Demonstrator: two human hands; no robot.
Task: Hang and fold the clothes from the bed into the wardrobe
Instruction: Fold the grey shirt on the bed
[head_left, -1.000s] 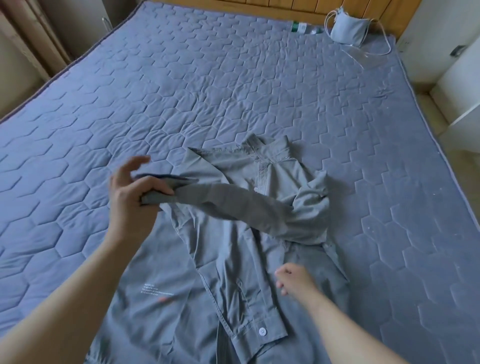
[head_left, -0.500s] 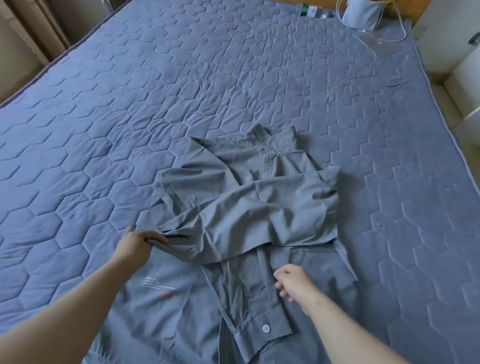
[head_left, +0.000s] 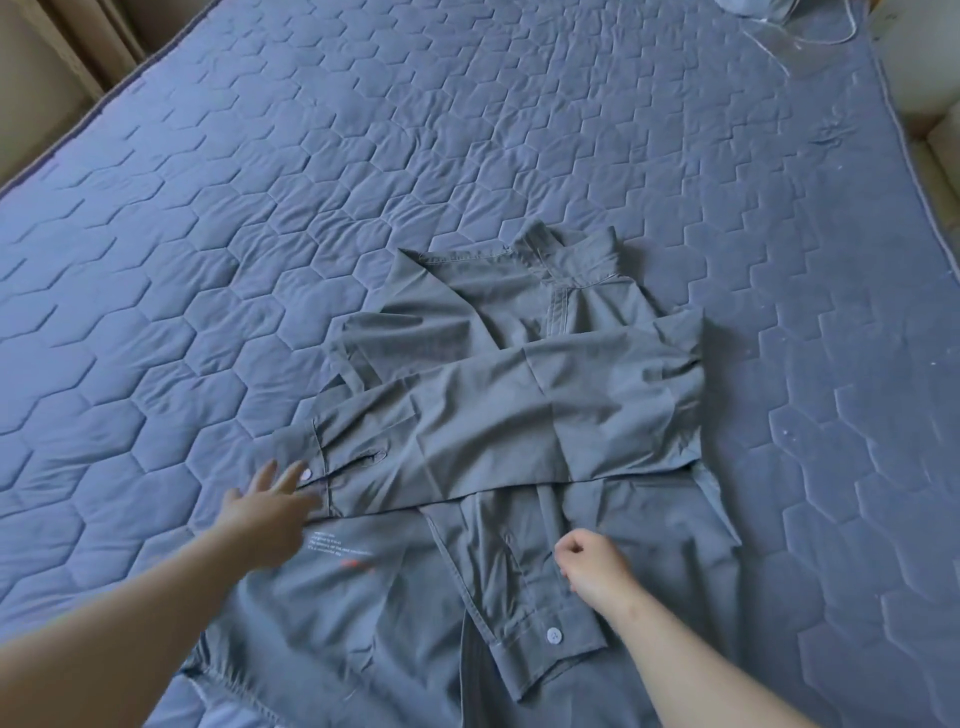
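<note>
A grey button-up shirt (head_left: 519, 415) lies on the blue quilted bed (head_left: 363, 156), collar away from me. One sleeve is folded across the chest, its cuff (head_left: 311, 457) pointing left. The other sleeve (head_left: 519, 613) runs down the middle toward me, its buttoned cuff nearest. My left hand (head_left: 265, 514) lies flat with straight fingers at the left cuff, touching it. My right hand (head_left: 592, 564) rests on the lower shirt with its fingers curled under; whether they pinch cloth is hidden.
A pale bag with a cord (head_left: 779, 21) lies at the bed's far right corner. Floor and pale furniture (head_left: 935, 130) border the right edge, a wall and curtain (head_left: 62, 62) the left.
My left hand carried the sleeve down across the chest, laid it flat and let go, fingers now spread. The right hand stayed on the lower shirt. The view tilted down.
</note>
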